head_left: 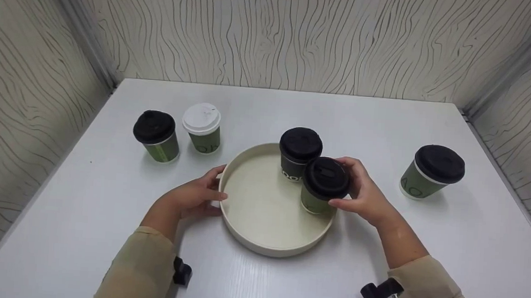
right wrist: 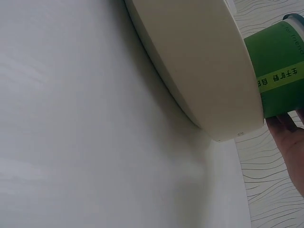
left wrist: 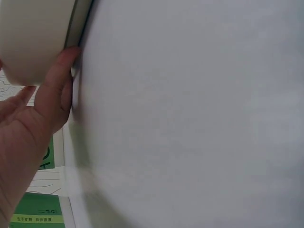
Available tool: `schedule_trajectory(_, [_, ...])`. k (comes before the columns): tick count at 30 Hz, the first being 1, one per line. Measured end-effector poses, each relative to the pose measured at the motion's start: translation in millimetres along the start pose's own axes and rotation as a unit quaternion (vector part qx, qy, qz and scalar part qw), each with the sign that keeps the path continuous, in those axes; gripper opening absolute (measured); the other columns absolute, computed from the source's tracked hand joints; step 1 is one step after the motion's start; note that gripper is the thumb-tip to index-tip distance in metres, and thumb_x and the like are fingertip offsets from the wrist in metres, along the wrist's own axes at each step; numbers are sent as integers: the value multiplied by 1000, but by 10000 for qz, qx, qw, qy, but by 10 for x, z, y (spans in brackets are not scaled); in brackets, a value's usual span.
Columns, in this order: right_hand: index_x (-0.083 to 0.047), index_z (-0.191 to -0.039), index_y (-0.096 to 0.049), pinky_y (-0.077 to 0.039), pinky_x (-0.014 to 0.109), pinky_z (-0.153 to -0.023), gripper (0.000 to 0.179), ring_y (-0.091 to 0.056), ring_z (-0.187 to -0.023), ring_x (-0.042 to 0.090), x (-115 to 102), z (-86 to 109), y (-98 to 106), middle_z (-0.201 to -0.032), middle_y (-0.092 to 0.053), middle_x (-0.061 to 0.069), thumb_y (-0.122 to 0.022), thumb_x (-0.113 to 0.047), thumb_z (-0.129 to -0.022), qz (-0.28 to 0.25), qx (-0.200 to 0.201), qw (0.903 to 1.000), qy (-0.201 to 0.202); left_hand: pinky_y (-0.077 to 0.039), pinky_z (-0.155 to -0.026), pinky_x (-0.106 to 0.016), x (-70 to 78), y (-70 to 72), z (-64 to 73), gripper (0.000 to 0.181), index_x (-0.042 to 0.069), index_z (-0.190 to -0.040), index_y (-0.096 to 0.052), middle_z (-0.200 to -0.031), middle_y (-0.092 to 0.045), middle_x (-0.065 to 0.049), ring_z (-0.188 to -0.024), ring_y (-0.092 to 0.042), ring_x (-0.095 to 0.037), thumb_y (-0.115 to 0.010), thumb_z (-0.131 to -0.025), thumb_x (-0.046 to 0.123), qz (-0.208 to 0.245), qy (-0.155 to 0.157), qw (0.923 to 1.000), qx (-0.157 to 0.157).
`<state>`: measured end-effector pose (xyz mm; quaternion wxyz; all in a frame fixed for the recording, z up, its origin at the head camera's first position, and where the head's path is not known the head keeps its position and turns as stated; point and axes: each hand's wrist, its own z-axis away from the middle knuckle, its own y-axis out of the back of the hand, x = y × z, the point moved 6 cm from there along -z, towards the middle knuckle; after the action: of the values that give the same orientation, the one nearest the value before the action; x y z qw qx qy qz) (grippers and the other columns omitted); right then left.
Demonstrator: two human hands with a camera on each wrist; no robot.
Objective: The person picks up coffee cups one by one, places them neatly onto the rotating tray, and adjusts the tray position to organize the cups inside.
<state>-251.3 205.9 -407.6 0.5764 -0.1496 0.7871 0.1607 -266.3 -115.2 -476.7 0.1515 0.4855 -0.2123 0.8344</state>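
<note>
A round cream tray (head_left: 261,213) with a low wall lies in the middle of the table. My left hand (head_left: 193,193) grips its left rim, thumb over the edge and fingers along the outer wall; the left wrist view shows this hand (left wrist: 40,109) against the tray's side. At the tray's right side, my right hand (head_left: 364,194) holds a green paper cup (head_left: 315,202) with a black lid between thumb and fingers. Fingers of that hand (right wrist: 287,137) show at the green cup (right wrist: 278,71) in the right wrist view. A dark cup (head_left: 292,166) with a black lid stands upright in the tray just behind.
Left of the tray stand a green cup with a black lid (head_left: 161,149) and a green cup with a white lid (head_left: 205,140). Another black-lidded green cup (head_left: 418,179) stands at the far right. Patterned panels (head_left: 272,34) wall the table's back and sides.
</note>
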Motion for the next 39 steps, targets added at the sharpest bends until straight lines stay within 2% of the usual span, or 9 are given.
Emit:
schedule_trajectory(5, [4, -130, -25, -37, 23, -97, 80, -45, -116, 18, 52, 5, 13, -126, -42, 15, -69, 17, -64, 115, 68, 9998, -179, -46, -86, -46, 8, -2, 5, 76, 34, -142, -22, -140, -27, -13, -116, -46, -29, -57, -85, 0, -48, -29, 10000, -24])
schedule_trajectory(15, [4, -130, -25, -35, 21, -98, 81, -44, -117, 17, 66, 2, 16, -127, -42, 15, -70, 16, -64, 189, 132, 9994, -238, -46, -86, -46, -1, 10, -11, 76, 34, -142, -21, -141, -26, -13, -118, -44, -29, -56, -85, -1, -46, -2, 10000, -13])
schedule_trajectory(27, [3, -132, -25, -37, 22, -97, 81, -45, -117, 18, 45, 0, 21, -127, -42, 14, -70, 15, -66, 249, -49, 9994, -218, -46, -86, -46, 0, 14, -16, 76, 36, -142, -22, -142, -28, -11, -116, -45, -29, -58, -85, 1, -160, 34, 9998, 67])
schedule_trajectory(34, [3, -133, -25, -37, 22, -96, 83, -46, -114, 18, 41, 5, 21, -125, -42, 15, -71, 15, -65, 308, -110, 9992, -235, -45, -87, -49, -12, 18, -24, 79, 35, -142, -22, -145, -24, -9, -120, -42, -29, -59, -83, -2, 157, -19, 9998, -90])
schedule_trajectory(39, [4, -133, -25, -37, 22, -96, 84, -46, -115, 17, 38, 4, 22, -126, -42, 16, -71, 16, -64, 307, -146, 9992, -203, -45, -87, -49, -14, 15, -23, 78, 35, -142, -22, -144, -25, -10, -119, -43, -29, -59, -83, -1, 152, -22, 9998, -90])
